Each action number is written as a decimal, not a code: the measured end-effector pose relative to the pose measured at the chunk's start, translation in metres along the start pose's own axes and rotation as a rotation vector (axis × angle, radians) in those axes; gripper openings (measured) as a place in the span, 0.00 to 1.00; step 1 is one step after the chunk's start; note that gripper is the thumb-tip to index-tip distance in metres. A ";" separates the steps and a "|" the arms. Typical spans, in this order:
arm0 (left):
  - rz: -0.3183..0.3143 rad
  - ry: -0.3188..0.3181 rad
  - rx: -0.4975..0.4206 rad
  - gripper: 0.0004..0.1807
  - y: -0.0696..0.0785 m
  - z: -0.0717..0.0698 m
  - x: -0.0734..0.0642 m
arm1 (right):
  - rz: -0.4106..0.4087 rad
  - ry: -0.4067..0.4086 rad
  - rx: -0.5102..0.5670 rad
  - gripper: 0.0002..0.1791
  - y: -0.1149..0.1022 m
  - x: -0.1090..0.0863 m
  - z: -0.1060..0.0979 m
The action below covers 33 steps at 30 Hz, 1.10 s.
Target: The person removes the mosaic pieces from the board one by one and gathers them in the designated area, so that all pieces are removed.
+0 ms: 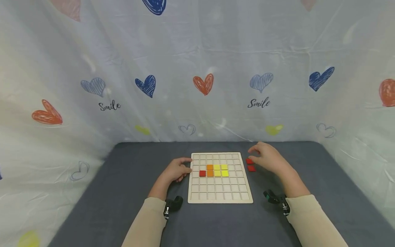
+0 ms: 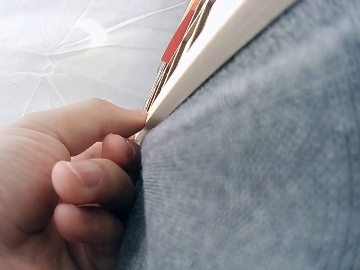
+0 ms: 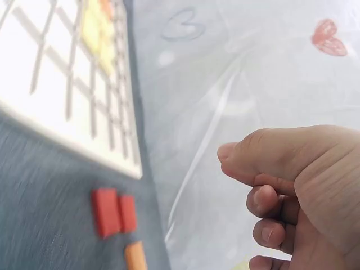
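Right hand point(image 1: 267, 157) over red tiles point(image 1: 251, 168), thumb and index apart with a gap, other fingers curled in, nothing held. Left hand point(image 1: 176, 170) at left edge of board point(image 1: 220, 197): index and thumb spread, tips touching the edge, other fingers curled loosely, not wrapped around it. The two red tiles lie off the board, just beside its right edge, one farther than the other; orange tile point(image 3: 135, 256) near them in right wrist view. Board flat on tabletop point(image 1: 135, 206), between hands. On it: far row orange, yellow, yellow; next nearer row red, orange, yellow, yellow, left to right. Beige sleeves point(image 1: 146, 223), black wrist devices. Heart-print curtain point(image 1: 172, 113) behind.
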State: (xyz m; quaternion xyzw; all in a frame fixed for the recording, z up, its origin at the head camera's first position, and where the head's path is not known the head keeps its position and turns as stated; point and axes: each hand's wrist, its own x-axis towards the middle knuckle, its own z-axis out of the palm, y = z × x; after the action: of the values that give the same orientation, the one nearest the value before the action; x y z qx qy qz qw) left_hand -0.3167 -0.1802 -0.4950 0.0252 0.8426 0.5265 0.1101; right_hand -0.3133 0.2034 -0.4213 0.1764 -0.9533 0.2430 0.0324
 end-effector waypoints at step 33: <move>0.008 0.006 0.007 0.28 0.000 -0.001 -0.001 | -0.085 -0.159 0.165 0.16 -0.084 0.036 0.098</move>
State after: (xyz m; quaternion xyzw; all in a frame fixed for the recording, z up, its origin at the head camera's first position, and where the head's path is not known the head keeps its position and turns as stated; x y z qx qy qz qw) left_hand -0.3157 -0.1809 -0.4941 0.0273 0.8448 0.5238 0.1055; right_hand -0.3155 0.0763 -0.4647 0.2376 -0.9212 0.3045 -0.0474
